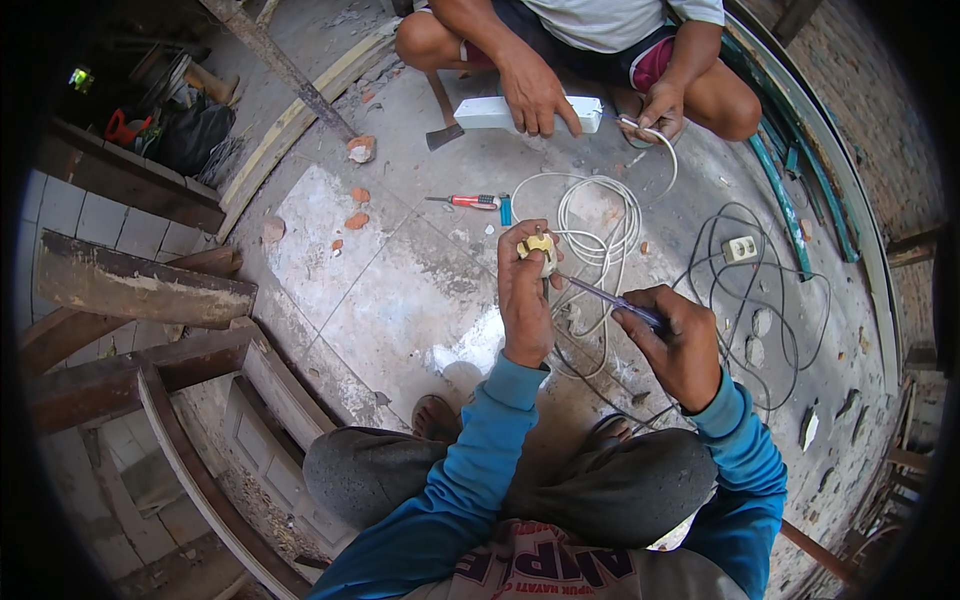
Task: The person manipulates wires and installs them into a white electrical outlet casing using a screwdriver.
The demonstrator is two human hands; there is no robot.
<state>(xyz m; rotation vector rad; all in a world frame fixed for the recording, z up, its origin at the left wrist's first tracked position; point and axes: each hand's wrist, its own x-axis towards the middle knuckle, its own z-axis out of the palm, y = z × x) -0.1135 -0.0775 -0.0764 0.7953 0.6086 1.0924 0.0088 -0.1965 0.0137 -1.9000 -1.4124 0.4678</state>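
Observation:
My left hand (525,300) is closed around a small yellow-and-cream electrical fitting (537,250), holding it up between thumb and fingers. Its exact kind is partly hidden by the fingers. A screwdriver (597,291) with a dark bluish handle is gripped in my right hand (675,340). The screwdriver's shaft points left, and its tip is at the fitting beside my left fingers. A dark cord (570,362) runs on the floor below my hands. Just beyond them lies a coiled white cable (630,225).
Opposite me a crouching person holds a white power strip (485,112) and the white cable's end. A red-handled screwdriver (474,201), a hatchet (444,136) and brick pieces (357,220) lie on the floor. At right are a white socket (740,249) with dark cord and green bars (778,205); wooden frames (145,280) stand left.

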